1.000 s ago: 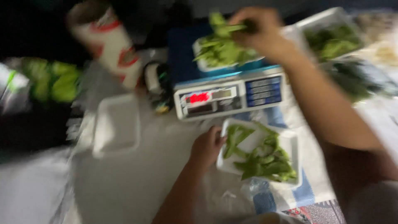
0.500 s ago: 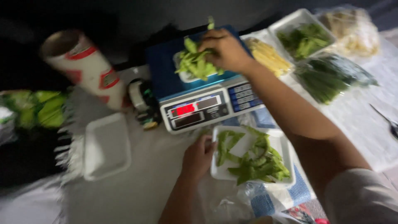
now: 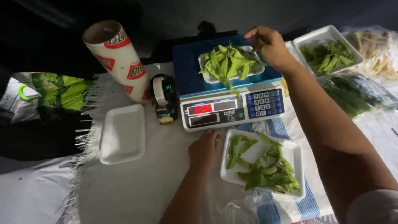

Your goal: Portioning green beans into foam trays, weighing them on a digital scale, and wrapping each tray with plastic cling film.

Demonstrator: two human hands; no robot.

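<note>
A blue-topped digital scale (image 3: 188,79) carries a white foam tray (image 3: 259,69) heaped with green pea pods (image 3: 227,61). My right hand (image 3: 268,45) hovers at that tray's far right corner, fingers curled over its rim; whether it pinches a pod is unclear. My left hand (image 3: 204,150) rests flat on the cloth, touching the left edge of a second white tray (image 3: 293,154) of pea pods (image 3: 265,166) in front of the scale.
An empty white foam tray (image 3: 122,133) lies at left, beside a tape dispenser (image 3: 164,98) and a large roll of wrap (image 3: 118,58). A third tray of pods (image 3: 327,52), bagged greens (image 3: 352,95) and pale vegetables (image 3: 375,47) sit at right. A green bag (image 3: 58,93) lies far left.
My right hand has moved from the middle of the pods on the scale to the tray's far right corner. The view has steadied and shifted. My left hand stays by the near tray.
</note>
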